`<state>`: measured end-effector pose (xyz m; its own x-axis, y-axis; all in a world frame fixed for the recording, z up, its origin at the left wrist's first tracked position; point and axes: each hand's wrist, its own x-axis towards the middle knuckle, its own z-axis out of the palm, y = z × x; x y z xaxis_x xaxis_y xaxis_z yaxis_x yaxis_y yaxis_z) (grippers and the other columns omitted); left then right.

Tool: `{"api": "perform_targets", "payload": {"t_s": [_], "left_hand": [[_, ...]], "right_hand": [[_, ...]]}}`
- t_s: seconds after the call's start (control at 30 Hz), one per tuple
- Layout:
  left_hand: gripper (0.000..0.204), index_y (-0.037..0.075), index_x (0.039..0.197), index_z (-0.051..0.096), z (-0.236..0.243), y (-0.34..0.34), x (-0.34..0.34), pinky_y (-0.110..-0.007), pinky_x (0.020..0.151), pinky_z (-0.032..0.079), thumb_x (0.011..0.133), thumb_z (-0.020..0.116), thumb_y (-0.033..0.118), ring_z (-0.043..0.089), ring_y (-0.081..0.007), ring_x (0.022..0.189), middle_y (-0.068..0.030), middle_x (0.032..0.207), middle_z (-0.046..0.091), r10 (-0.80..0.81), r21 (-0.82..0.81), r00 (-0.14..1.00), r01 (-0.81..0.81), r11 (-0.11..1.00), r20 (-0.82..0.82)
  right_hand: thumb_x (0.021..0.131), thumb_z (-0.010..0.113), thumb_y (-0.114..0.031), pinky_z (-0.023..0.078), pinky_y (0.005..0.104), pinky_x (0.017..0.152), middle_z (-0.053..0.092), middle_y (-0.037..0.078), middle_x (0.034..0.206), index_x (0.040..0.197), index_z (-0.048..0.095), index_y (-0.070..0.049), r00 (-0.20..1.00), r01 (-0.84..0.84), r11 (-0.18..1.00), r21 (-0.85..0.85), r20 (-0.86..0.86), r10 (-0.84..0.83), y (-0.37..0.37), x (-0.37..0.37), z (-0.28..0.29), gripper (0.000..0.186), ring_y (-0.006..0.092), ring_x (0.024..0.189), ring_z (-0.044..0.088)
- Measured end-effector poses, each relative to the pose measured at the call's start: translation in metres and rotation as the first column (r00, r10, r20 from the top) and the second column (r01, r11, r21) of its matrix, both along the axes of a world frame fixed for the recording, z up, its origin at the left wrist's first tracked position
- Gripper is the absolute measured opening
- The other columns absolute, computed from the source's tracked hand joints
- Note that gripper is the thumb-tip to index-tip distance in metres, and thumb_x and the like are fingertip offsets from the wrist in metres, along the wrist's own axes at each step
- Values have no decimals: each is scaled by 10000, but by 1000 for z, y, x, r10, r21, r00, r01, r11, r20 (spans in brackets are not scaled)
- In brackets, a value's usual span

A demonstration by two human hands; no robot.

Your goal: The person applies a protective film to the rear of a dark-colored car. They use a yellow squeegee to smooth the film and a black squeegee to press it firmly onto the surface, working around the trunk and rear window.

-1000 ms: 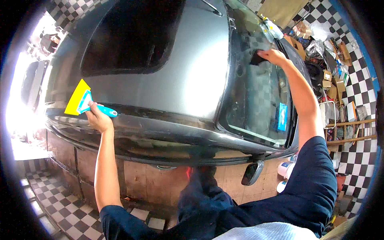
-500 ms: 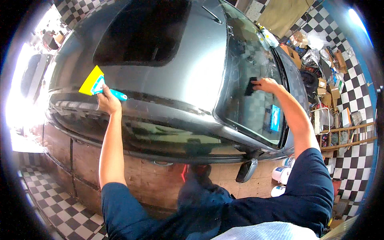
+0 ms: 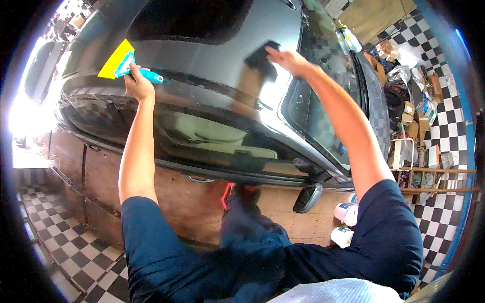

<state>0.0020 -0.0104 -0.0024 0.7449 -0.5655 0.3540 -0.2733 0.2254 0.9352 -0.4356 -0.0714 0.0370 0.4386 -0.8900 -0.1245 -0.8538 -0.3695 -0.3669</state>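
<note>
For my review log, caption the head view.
Left hand with yellow-bladed squeegee, right hand with black item, over a gray car.

Floor: black-and-white checkered tiles (image 3: 76,247), at left and right
Buckets: two white round buckets (image 3: 345,214) — one just beside the other
Clutter: brown cardboard boxes (image 3: 434,87), clear crumpled plastic (image 3: 410,55)
Rails: long pale-brown wooden rails (image 3: 439,190) — roughly parallel
Far corner: flat tan sheet (image 3: 376,17)

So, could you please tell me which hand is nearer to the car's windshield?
Right: the right hand is by the upper edge of the windshield, with a dark pad over the roof; the left hand is farther rearward along the roof's side, holding a yellow-bladed squeegee.
</note>
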Motion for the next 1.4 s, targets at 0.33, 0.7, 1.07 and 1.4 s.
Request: {"api": "perform_targets", "payload": {"t_s": [0.33, 0.7, 1.07, 1.4], "left_hand": [[460, 6, 959, 622, -17, -9, 17, -430, 767, 451, 902, 484, 441, 615, -342, 860, -156, 886, 659, 121, 37, 980, -128, 991, 158], [426, 37, 887, 583, 2, 3, 8, -347, 677, 470, 925, 455, 442, 638, -200, 685, -77, 689, 657, 167, 117, 940, -209, 971, 297], [485, 23, 903, 593, 10, 4, -6, -497, 727, 418, 892, 468, 491, 577, -401, 814, -195, 817, 619, 227, 0, 938, -235, 972, 263], [448, 37, 940, 574, 10, 19, 11, -373, 698, 461, 915, 479, 475, 622, -250, 716, -90, 748, 647, -45, -75, 999, 43, 996, -18]], "right_hand": [[884, 573, -404, 505, 328, 612, 682, 102, 943, 1245, 570, -131, 943, 151, 960, 235, -326, -68, 44, -133, 43, 453, 136, 668, 618], [938, 455, -394, 508, 371, 537, 608, 154, 706, 1144, 585, -89, 977, 186, 976, -114, 125, -172, -139, -29, -1, 391, 211, 570, 620], [914, 551, -181, 446, 307, 490, 522, 46, 604, 1262, 542, -80, 927, 360, 794, 489, -94, -363, 219, -99, 32, 362, 116, 500, 502], [861, 541, -243, 449, 338, 405, 572, 198, 861, 1405, 268, -83, -44, -254, 541, 802, 549, -835, 323, -10, 29, 629, 248, 507, 543]]}}
